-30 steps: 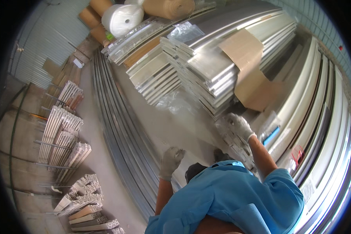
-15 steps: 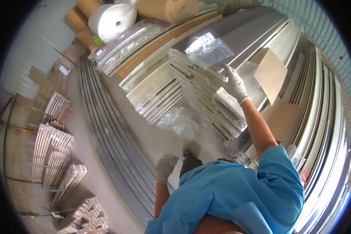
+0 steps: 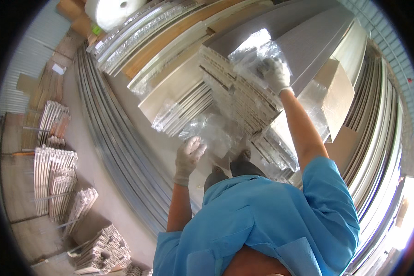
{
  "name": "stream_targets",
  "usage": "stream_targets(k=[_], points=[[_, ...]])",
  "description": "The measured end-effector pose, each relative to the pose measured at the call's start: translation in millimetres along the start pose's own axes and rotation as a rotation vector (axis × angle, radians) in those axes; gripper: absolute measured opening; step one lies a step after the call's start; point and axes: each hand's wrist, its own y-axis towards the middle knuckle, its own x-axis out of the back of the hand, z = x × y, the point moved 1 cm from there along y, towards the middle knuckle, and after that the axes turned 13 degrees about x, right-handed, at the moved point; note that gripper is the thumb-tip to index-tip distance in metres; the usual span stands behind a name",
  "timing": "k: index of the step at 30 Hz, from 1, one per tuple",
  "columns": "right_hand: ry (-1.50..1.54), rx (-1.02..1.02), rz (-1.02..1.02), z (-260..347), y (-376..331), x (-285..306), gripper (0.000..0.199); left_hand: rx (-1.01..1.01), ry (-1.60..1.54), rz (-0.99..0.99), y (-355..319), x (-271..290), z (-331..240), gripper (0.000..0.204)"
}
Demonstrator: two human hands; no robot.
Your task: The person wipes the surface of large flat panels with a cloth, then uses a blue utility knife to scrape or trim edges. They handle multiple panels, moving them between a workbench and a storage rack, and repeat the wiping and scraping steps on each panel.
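In front of the hollow-panel stack (image 3: 244, 103), the left gloved hand (image 3: 190, 156) hangs apart from it, grip half-spread, fingers loosely curled. On the stack's top lies a crumpled, glossy, see-through plastic sheet (image 3: 249, 55); the right gloved hand (image 3: 274, 76) touches it, though I cannot tell whether its grip pinches. Beyond the stack, leftward, lies a white roll (image 3: 106, 13).

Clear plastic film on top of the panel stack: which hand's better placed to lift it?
Right, probably: the right hand overlaps the clear plastic film in view, though grip is unclear; the left hand sits well short, nearer the body.
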Motion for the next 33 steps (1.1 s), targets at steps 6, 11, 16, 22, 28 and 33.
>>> stream_targets(k=[6,11,16,22,28,33], points=[[0.277,0.051,-0.144,-6.2,-11.2,-1.1,0.017,-0.521,0.217,-0.178,67.5,-45.1,-68.4,0.068],[0.605,-0.17,-0.035,-18.9,-3.7,24.7,0.021,-0.736,0.199,-0.096,138.2,-73.3,-138.8,0.062],[0.742,-0.164,-0.147,-27.6,-26.0,54.3,0.03,-0.815,0.164,-0.083,214.4,-81.3,-171.4,0.05],[0.813,-0.477,-0.325,21.7,-59.8,63.1,0.019,-0.629,0.291,-0.276,360.8,-38.1,-174.3,0.055],[1.131,-0.333,0.099,124.7,-50.9,7.9,0.036,-0.377,0.446,-0.011,444.0,-39.0,-180.4,0.053],[1.765,-0.823,-0.083,152.2,-8.8,-76.9,0.051,-0.444,0.54,0.025,450.8,-39.8,-185.8,0.049]])
